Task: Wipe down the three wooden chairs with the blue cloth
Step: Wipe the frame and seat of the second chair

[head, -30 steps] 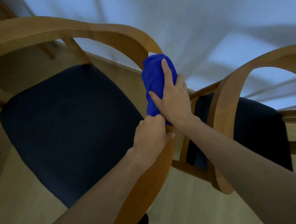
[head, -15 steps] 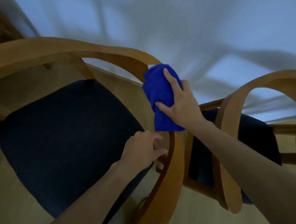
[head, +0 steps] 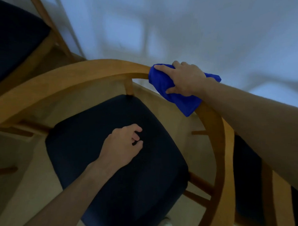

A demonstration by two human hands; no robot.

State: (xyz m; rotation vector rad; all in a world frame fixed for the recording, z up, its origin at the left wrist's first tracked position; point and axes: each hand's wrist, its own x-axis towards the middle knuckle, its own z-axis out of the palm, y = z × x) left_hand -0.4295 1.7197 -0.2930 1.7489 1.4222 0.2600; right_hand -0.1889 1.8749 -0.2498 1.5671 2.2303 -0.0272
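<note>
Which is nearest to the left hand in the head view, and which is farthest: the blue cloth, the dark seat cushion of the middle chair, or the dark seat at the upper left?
From the left hand:
1. Dark seat cushion, directly beneath the hand; contact cannot be judged.
2. Blue cloth, up and to the right on the curved wooden rail, under the right hand.
3. Dark seat at the upper left, on another chair.

light: dim, bluish | shadows: soft streaks on white backdrop (head: 201, 26) | focus: slightly soft throughout | edges: chair rail (head: 76, 73) bowed by wide-angle distortion
</note>
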